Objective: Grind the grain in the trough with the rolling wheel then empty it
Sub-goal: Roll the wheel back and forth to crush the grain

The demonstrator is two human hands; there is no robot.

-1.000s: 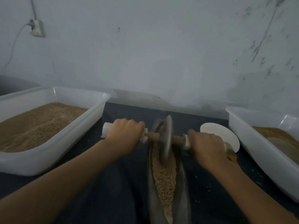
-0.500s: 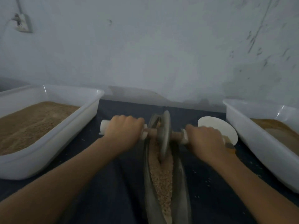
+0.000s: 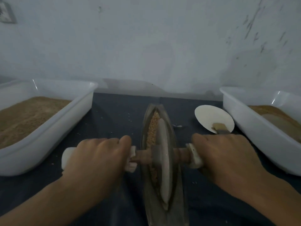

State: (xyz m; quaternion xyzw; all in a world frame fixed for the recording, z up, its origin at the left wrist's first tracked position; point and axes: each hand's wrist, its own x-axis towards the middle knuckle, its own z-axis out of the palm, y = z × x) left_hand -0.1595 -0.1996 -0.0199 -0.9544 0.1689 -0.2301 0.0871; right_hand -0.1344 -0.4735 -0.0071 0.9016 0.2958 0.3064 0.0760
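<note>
While the head camera looked down at the dark bench (image 3: 114,121), the long boat-shaped grey metal trough (image 3: 176,185) lay lengthwise on it between the two forearms. Standing on edge in its groove was the pale, round, flat rolling wheel (image 3: 163,165), set at the trough's middle and near part. Tan grain (image 3: 152,126) filled the groove beyond the wheel and along its left side. A brown wooden axle (image 3: 180,154) ran through the wheel, with white-wrapped grips at both ends. The left hand (image 3: 96,159) was clenched around the left grip, and the right hand (image 3: 228,159) was wrapped around the right one, knuckles up.

On the left stood a white rectangular plastic tub (image 3: 48,136) heaped with brown grain. A second white plastic tub (image 3: 254,128) on the right held a smaller brown heap. Between that tub and the trough lay a white round disc (image 3: 210,116), with what seemed, in the dim light, a small brush (image 3: 219,128) resting on it.
</note>
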